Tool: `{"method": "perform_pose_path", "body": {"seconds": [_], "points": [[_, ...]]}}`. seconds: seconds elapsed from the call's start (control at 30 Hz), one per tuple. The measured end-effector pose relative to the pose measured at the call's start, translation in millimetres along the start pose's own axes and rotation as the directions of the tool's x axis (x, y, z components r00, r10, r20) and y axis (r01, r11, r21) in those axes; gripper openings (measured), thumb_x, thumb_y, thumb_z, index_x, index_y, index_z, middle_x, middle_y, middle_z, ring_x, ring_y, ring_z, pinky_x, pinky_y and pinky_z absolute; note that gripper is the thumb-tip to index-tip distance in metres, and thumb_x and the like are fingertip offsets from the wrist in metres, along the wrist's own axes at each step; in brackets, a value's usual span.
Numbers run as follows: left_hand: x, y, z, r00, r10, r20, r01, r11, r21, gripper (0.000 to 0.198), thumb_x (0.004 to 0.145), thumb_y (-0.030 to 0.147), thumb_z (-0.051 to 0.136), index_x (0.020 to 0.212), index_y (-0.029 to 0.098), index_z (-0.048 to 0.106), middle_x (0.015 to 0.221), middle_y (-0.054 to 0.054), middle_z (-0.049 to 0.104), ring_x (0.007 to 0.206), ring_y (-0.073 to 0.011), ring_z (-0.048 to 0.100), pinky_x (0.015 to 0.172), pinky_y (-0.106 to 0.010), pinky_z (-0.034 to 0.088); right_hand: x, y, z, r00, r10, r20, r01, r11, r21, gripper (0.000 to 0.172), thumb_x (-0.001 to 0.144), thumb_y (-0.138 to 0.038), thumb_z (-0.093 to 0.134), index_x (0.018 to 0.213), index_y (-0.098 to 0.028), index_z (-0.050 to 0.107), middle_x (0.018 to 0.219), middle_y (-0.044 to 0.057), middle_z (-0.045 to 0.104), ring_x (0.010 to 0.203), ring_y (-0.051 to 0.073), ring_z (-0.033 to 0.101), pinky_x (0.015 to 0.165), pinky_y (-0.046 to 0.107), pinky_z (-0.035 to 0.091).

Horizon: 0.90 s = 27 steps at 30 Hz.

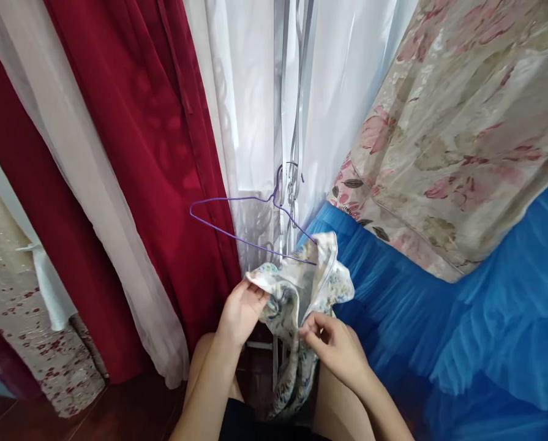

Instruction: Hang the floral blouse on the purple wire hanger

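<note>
A white garment with a blue and yellow floral print (280, 288) hangs bunched between my hands, its lower part drooping over my lap. My left hand (242, 309) is closed on the ruffled edge at its left side. My right hand (335, 343) pinches the edge of the garment's opening, lower and to the right. A purple hanger (228, 233) has its right end inside the garment's right shoulder. The hanger's left end sticks out bare, and its hook points up in front of white fabric. My fingertips are partly hidden by cloth.
Dark red drapes (131, 122) and pale sheer cloth (94, 184) hang on the left. White fabric with ribbons (255, 92) hangs straight ahead. To the right are a beige floral cloth (461, 141) and blue tulle (439, 324). A dark tiled floor (131, 410) shows below.
</note>
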State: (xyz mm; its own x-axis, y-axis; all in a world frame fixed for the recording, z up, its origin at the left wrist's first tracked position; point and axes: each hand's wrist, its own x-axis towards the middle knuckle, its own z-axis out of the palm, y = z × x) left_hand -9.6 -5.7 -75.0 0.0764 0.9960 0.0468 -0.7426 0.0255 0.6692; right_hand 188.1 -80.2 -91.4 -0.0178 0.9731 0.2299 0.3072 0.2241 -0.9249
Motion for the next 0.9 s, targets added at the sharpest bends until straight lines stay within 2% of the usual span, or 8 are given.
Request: {"method": "perform_pose_path", "body": {"seconds": [0.1, 0.23, 0.37, 0.43, 0.5, 0.63, 0.77, 0.9], "points": [[-30, -1, 43.1, 0.944, -0.099, 0.314, 0.008, 0.96, 0.281, 0.02, 0.092, 0.035, 0.069, 0.085, 0.016, 0.067, 0.083, -0.004, 0.064, 0.076, -0.0151, 0.061, 0.072, -0.026, 0.052, -8, -8, -5, 0.994, -0.082, 0.079, 0.086, 0.995, -0.057, 0.034, 0.074, -0.032, 0.082, 0.105, -0.022, 0.07, 0.097, 0.004, 0.072, 0.089, 0.025, 0.063, 0.079, 0.034, 0.047], [-45, -3, 69.6, 0.867, 0.01, 0.499, -0.385, 0.65, 0.655, 0.021, 0.097, 0.038, 0.061, 0.098, 0.019, 0.071, 0.096, -0.007, 0.066, 0.097, -0.0213, 0.063, 0.093, -0.031, 0.048, -6, -24, 0, 0.995, -0.001, 0.097, -0.016, 0.984, 0.18, 0.023, 0.087, -0.042, 0.07, 0.082, -0.02, 0.068, 0.079, 0.003, 0.066, 0.076, 0.022, 0.06, 0.071, 0.033, 0.048], [-40, -14, 47.6, 0.798, -0.162, 0.581, -0.376, 0.62, 0.689, 0.046, 0.098, 0.045, 0.057, 0.139, 0.024, 0.058, 0.122, -0.011, 0.065, 0.117, -0.0265, 0.06, 0.103, -0.037, 0.047, -9, -36, -14, 0.971, 0.178, 0.161, -0.235, 0.842, 0.485, 0.032, 0.079, -0.05, 0.078, 0.091, -0.02, 0.072, 0.084, 0.005, 0.071, 0.08, 0.024, 0.064, 0.076, 0.036, 0.053], [-36, -23, 28.9, 0.692, -0.441, 0.572, -0.233, 0.614, 0.754, 0.043, 0.098, 0.05, 0.052, 0.124, 0.019, 0.068, 0.105, -0.01, 0.068, 0.097, -0.0242, 0.064, 0.086, -0.033, 0.052, -7, -39, -35, 0.943, 0.241, 0.228, -0.329, 0.765, 0.554, 0.037, 0.072, -0.049, 0.084, 0.092, -0.019, 0.074, 0.081, 0.006, 0.073, 0.075, 0.024, 0.066, 0.073, 0.037, 0.054], [-32, -29, 10.6, 0.646, -0.61, 0.459, -0.193, 0.451, 0.871, 0.04, 0.094, 0.052, 0.058, 0.089, 0.014, 0.072, 0.076, -0.004, 0.063, 0.072, -0.0179, 0.057, 0.064, -0.026, 0.045, 2, -37, -65, 0.942, 0.246, 0.226, -0.33, 0.789, 0.518, 0.036, 0.064, -0.043, 0.09, 0.083, -0.016, 0.075, 0.072, 0.006, 0.072, 0.064, 0.021, 0.064, 0.062, 0.033, 0.052], [-22, -24, -15.3, 0.833, -0.473, 0.286, -0.302, 0.044, 0.952, 0.04, 0.084, 0.045, 0.068, 0.061, 0.014, 0.058, 0.057, 0.003, 0.044, 0.057, -0.0104, 0.039, 0.051, -0.024, 0.022, 45, -30, -135, 0.995, 0.085, -0.046, -0.063, 0.932, 0.357, 0.027, 0.053, -0.023, 0.091, 0.069, -0.01, 0.074, 0.062, 0.005, 0.07, 0.053, 0.014, 0.059, 0.054, 0.027, 0.04], [-11, 6, -18.3, 0.877, -0.32, 0.359, -0.358, 0.066, 0.932, 0.04, 0.089, 0.045, 0.062, 0.064, 0.014, 0.06, 0.061, 0.003, 0.046, 0.059, -0.0102, 0.039, 0.054, -0.024, 0.025, 107, -33, -170, 0.976, 0.028, -0.215, 0.035, 0.959, 0.282, 0.011, 0.074, -0.014, 0.072, 0.068, -0.006, 0.069, 0.06, 0.002, 0.068, 0.053, 0.008, 0.058, 0.058, 0.029, 0.036], [0, 39, -13.3, 0.87, -0.029, 0.492, -0.492, -0.001, 0.871, 0.043, 0.089, 0.042, 0.063, 0.055, 0.016, 0.057, 0.056, 0.0, 0.05, 0.061, -0.0137, 0.046, 0.062, -0.026, 0.035, 162, -43, -138, 0.996, 0.072, -0.048, -0.049, 0.928, 0.368, 0.016, 0.078, -0.02, 0.074, 0.086, -0.006, 0.072, 0.072, 0.005, 0.074, 0.063, 0.012, 0.067, 0.065, 0.027, 0.045]]}}
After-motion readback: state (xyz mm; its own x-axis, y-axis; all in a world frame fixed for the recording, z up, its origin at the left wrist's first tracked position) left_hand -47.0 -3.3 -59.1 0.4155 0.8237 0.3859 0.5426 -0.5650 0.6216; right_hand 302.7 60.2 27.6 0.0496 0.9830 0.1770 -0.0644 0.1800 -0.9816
